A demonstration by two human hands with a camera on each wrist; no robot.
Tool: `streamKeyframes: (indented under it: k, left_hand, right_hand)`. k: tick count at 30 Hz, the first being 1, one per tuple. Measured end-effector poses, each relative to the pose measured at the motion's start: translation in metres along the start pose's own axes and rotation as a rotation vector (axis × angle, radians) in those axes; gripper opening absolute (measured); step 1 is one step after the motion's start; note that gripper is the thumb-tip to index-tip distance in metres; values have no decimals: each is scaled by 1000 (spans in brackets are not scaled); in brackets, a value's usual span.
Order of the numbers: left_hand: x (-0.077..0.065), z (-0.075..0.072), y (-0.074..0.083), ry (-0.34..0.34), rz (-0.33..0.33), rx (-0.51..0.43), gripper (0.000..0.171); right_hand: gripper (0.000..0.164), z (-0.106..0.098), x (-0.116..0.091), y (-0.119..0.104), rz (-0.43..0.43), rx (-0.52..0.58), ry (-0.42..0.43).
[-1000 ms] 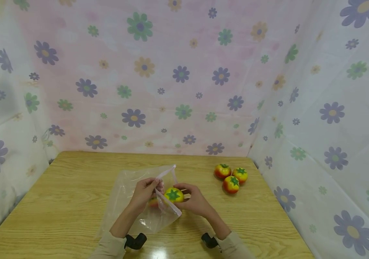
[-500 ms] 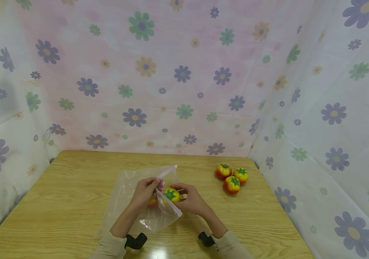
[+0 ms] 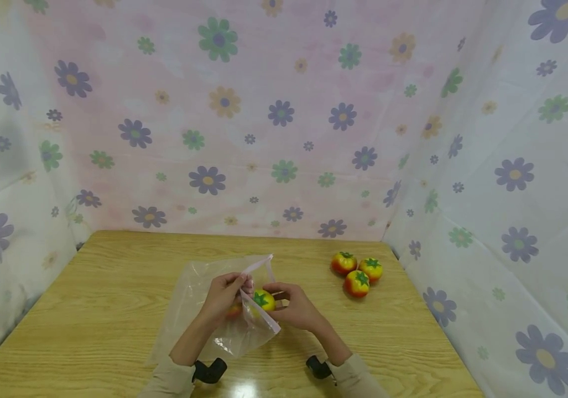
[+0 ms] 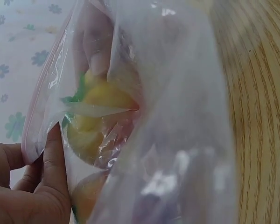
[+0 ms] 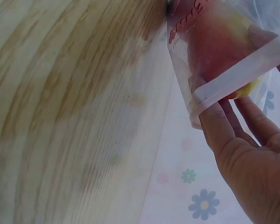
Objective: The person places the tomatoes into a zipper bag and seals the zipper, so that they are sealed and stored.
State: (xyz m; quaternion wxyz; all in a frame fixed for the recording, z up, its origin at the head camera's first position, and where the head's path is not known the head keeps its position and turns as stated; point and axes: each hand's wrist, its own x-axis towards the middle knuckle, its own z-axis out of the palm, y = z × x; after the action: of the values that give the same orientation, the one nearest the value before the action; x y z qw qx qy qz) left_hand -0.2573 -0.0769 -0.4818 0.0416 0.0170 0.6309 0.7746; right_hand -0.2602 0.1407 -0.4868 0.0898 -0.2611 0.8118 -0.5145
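A clear zip bag (image 3: 184,309) with a pink zip edge lies on the table, its mouth facing right. My left hand (image 3: 223,297) pinches the upper zip edge and holds the mouth apart. In the mouth is a yellow-and-red toy tomato (image 3: 264,299) with a green star-shaped top. My right hand (image 3: 293,305) grips it from the right, fingertips inside the zip edge. Through the plastic, the left wrist view shows this tomato (image 4: 86,135) and part of a second toy tomato (image 4: 87,198). The right wrist view shows fingers around the tomato (image 5: 219,51) behind the zip strip.
Three more toy tomatoes (image 3: 357,283) sit in a cluster at the back right of the wooden table (image 3: 89,309). Flower-patterned cloth (image 3: 244,138) hangs behind the table and along both sides.
My right hand has moved slightly left, carrying the toy tomato a little deeper into the bag's mouth. The left hand keeps its pinch on the zip edge.
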Motion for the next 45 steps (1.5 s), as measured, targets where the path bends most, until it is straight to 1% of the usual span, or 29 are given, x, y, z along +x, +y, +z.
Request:
streamKeyframes:
  k: [11, 19, 23, 31, 35, 39, 41, 45]
  left_hand:
    - [0, 0, 0, 10, -8, 20, 28]
    - [1, -1, -3, 13, -1, 19, 27]
    - [2, -2, -3, 24, 1, 16, 27]
    - [1, 0, -3, 35, 0, 29, 27]
    - [0, -1, -3, 34, 2, 27, 27]
    - [1, -2, -4, 20, 0, 15, 27]
    - [1, -2, -4, 15, -3, 11, 27]
    - [1, -2, -4, 5, -7, 6, 28]
  right_hand:
    - [49, 7, 4, -1, -45, 26, -12]
    - [47, 5, 4, -2, -68, -32, -73]
    - [46, 4, 4, -3, -72, -39, -99]
    - [45, 5, 3, -4, -32, -29, -128]
    - [43, 4, 2, -4, -47, -45, -120]
    - [41, 2, 1, -5, -61, -57, -90]
    - [41, 1, 0, -5, -56, -60, -70]
    - [42, -2, -3, -5, -21, -31, -35]
